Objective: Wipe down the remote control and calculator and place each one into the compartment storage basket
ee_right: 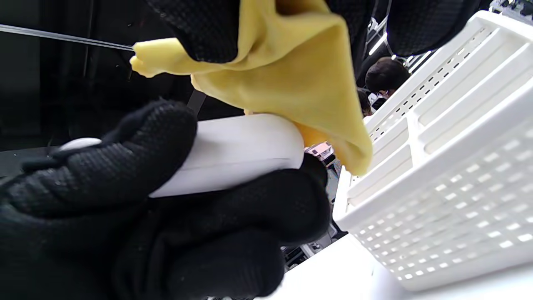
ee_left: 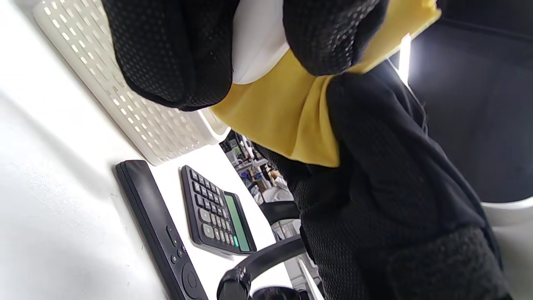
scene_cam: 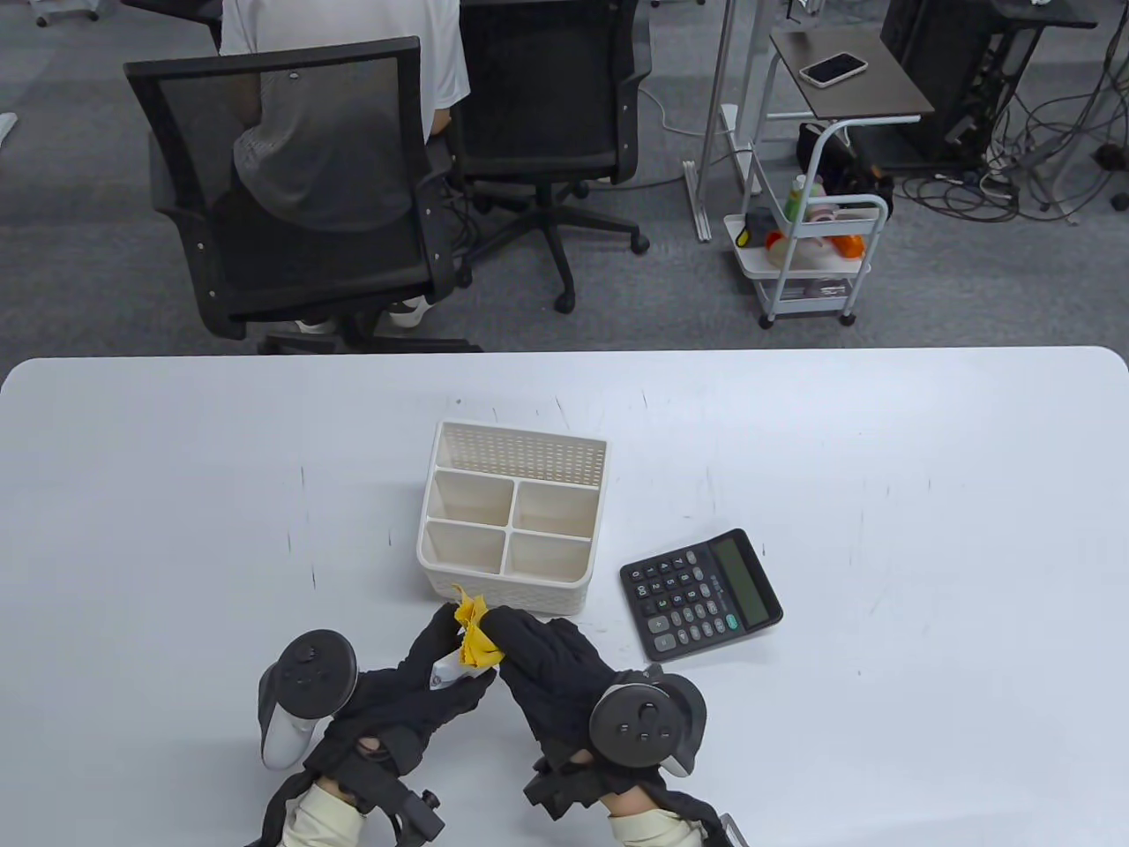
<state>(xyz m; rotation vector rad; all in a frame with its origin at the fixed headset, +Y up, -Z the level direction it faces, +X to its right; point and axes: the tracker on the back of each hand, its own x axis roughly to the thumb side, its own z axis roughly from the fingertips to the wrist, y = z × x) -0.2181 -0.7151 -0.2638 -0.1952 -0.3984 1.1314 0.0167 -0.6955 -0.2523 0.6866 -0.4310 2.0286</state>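
Left hand (scene_cam: 414, 697) grips white remote (ee_right: 233, 154); right hand (scene_cam: 551, 670) pinches yellow cloth (scene_cam: 476, 637) against it.

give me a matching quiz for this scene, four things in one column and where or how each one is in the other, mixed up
Things:
1. yellow cloth
2. calculator
3. storage basket
4. white device

States:
a. lies flat on the table, to the right of the basket
b. gripped in the left hand
c. held by the right hand against the white device
d. stands on the table, compartments empty

Pairs: 1-c, 2-a, 3-d, 4-b
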